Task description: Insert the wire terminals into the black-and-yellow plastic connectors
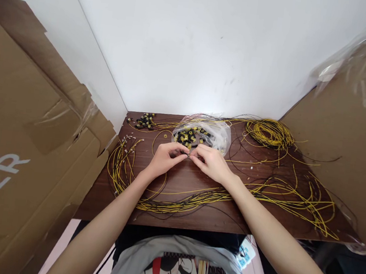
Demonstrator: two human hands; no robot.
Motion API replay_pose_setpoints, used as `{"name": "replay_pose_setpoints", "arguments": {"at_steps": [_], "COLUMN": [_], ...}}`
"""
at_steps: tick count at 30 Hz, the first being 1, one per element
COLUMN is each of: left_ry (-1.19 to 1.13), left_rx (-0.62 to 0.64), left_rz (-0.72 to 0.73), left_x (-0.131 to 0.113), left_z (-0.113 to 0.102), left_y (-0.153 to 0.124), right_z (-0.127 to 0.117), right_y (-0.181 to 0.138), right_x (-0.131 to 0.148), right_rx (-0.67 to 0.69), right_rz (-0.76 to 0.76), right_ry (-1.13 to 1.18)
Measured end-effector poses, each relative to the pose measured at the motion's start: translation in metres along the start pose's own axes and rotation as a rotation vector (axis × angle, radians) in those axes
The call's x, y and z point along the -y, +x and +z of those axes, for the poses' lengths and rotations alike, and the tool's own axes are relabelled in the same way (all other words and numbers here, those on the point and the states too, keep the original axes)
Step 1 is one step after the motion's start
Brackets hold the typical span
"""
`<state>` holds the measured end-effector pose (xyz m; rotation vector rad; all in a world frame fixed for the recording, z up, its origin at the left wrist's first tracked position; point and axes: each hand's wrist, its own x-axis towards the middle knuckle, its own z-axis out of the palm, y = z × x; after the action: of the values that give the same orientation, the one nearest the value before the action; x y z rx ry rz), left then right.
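Observation:
My left hand (166,156) is closed in a pinch at the middle of the table, with a small dark piece between thumb and forefinger. Its exact kind is too small to tell. Close beside it, my right hand (211,162) pinches a thin wire, its fingertips almost meeting those of the left. A yellow wire (246,162) runs out to the right from behind the right hand. Just beyond the fingers lies a clear plastic bag (221,137) with several small black and yellow parts (186,135) in its mouth.
A bundle of yellow and black wires (174,205) curves along the table's (192,223) front. Coiled wires (270,133) lie back right, and small black-yellow parts (145,120) back left. Cardboard (39,115) walls the left side, another cardboard sheet (344,130) the right. A white wall (214,47) stands behind.

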<state>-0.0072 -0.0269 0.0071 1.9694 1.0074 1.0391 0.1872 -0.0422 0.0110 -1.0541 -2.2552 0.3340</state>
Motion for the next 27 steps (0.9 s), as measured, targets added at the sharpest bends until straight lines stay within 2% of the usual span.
{"name": "replay_pose_setpoints", "arguments": {"at_steps": [12, 23, 27], "left_ry": [0.043, -0.332, -0.388], "left_rx": [-0.026, -0.059, -0.055], "left_rz": [0.008, -0.112, -0.136], "left_x": [0.0031, -0.0032, -0.0038], "left_z": [-0.0016, 0.0003, 0.0015], "left_y": [0.0004, 0.0015, 0.0024], "right_z": [-0.0084, -0.0086, -0.0091], "right_y": [0.0022, 0.0025, 0.0029], "right_x": [-0.0032, -0.0033, -0.003], "right_rx": [0.071, 0.078, 0.08], "right_rz": [0.007, 0.002, -0.002], "right_ry": [0.043, 0.07, 0.068]}}
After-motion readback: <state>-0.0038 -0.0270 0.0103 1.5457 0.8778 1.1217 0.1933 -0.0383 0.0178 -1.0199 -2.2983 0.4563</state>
